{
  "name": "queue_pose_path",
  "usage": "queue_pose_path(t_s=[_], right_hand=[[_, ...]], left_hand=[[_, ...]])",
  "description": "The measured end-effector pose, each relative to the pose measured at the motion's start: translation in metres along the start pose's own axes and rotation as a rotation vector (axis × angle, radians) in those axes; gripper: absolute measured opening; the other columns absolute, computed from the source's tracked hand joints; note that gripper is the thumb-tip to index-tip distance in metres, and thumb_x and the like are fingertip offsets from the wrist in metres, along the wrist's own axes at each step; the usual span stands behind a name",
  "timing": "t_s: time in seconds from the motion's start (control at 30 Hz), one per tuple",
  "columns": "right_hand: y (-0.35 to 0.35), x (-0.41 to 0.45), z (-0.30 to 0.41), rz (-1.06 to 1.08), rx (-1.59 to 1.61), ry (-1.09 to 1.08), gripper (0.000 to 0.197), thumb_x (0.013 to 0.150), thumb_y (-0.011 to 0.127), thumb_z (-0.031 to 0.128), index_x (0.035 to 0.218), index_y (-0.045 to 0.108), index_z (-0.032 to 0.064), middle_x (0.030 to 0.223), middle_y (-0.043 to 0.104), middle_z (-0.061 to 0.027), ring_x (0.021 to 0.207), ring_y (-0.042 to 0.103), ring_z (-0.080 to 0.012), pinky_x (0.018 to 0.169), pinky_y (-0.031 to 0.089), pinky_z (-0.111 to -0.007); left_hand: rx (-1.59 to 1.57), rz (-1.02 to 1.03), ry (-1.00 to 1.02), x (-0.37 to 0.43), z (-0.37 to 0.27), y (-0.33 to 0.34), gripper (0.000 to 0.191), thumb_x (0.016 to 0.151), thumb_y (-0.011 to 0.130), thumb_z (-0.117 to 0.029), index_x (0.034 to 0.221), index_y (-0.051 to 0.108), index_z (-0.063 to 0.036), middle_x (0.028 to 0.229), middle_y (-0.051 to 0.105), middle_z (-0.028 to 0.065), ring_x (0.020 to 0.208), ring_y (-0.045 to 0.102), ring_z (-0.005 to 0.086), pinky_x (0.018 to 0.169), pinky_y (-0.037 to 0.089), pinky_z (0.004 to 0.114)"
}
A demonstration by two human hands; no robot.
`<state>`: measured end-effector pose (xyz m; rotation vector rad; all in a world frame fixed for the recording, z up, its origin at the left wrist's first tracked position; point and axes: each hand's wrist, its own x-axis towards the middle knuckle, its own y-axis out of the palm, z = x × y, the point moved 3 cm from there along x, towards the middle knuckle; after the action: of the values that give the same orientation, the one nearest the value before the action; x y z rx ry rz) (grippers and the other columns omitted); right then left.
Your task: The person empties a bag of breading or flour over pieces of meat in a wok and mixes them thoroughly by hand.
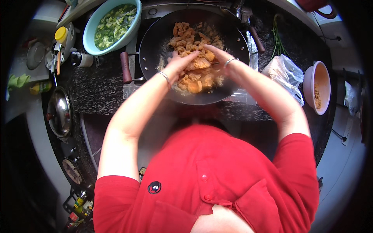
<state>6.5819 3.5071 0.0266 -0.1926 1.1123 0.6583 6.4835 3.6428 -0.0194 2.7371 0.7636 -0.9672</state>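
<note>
A large dark wok [186,98] with wooden side handles holds a heap of orange-brown battered food pieces [193,84]. My left hand [181,64] is at the left of the heap, its thumb stretched over the pieces and its other fingers partly hidden. My right hand [223,59] is at the right side of the heap, fingers pointing towards its middle, the palm turned inward. Both hands are in or just over the food; whether either grips a piece cannot be told. A bangle circles each wrist. Haze blurs the wok's lower right.
A light-blue basin [88,43] of cut greens in water stands to the left. Further left are a spice jar [86,60] and a steel lid [59,112]. Green stalks [278,40], a plastic bag [284,74] and a bowl with brown residue [307,87] lie to the right.
</note>
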Motion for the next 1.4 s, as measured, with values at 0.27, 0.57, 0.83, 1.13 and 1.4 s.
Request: queue_pose_path(t_s=[0.27, 0.57, 0.83, 1.13, 1.4], right_hand=[[0.008, -0.002, 0.009, 0.114, -0.062, -0.297, 0.06, 0.077, 0.07, 0.031, 0.127, 0.046, 0.0074, 0.113, 0.058, -0.015, 0.093, 0.062, -0.0229, 0.071, 0.055, -0.039], [-0.007, 0.012, 0.09, -0.026, -0.857, -0.572, 0.07, 0.077, 0.068, 0.038, 0.132, 0.043, 0.002, 0.128, 0.049, -0.0202, 0.107, 0.057, -0.0303, 0.078, 0.056, -0.044], [0.016, 0.094, 0.02, -0.034, -0.129, -0.46, 0.068, 0.072, 0.069, 0.048, 0.12, 0.054, 0.0029, 0.114, 0.057, -0.0161, 0.095, 0.06, -0.0259, 0.083, 0.049, -0.035], [0.007, -0.002, 0.057, 0.212, -0.555, -0.53, 0.059, 0.075, 0.072, 0.023, 0.124, 0.047, 0.0006, 0.104, 0.062, -0.0119, 0.088, 0.063, -0.0186, 0.068, 0.056, -0.031], [-0.013, 0.08, 0.118, -0.224, -1.174, -0.815, 0.079, 0.077, 0.06, 0.051, 0.132, 0.042, -0.0029, 0.127, 0.05, -0.0235, 0.114, 0.054, -0.0287, 0.088, 0.048, -0.036]], left_hand=[[-0.542, 0.336, -0.167, -0.024, -0.028, 0.009, 0.039, 0.08, 0.068, -0.01, 0.116, 0.053, -0.0045, 0.106, 0.063, 0.0098, 0.094, 0.064, 0.0222, 0.081, 0.054, 0.039], [-0.158, -0.051, -0.279, -0.02, -0.049, -0.043, 0.06, 0.077, 0.064, -0.02, 0.131, 0.042, -0.0071, 0.134, 0.039, 0.02, 0.128, 0.028, 0.0421, 0.095, 0.027, 0.069], [-0.695, 0.177, -0.121, 0.013, -0.021, 0.013, 0.049, 0.088, 0.056, -0.042, 0.121, 0.052, -0.0059, 0.117, 0.059, 0.0123, 0.108, 0.057, 0.028, 0.094, 0.043, 0.052], [-0.713, 0.473, -0.192, -0.008, -0.05, -0.005, 0.036, 0.093, 0.05, -0.029, 0.119, 0.052, -0.0038, 0.111, 0.062, 0.011, 0.102, 0.06, 0.0238, 0.089, 0.049, 0.04], [-0.047, -0.109, -0.163, -0.003, -0.066, -0.026, 0.056, 0.088, 0.052, -0.027, 0.138, 0.034, -0.0074, 0.14, 0.033, 0.0159, 0.125, 0.034, 0.0419, 0.093, 0.032, 0.067]])
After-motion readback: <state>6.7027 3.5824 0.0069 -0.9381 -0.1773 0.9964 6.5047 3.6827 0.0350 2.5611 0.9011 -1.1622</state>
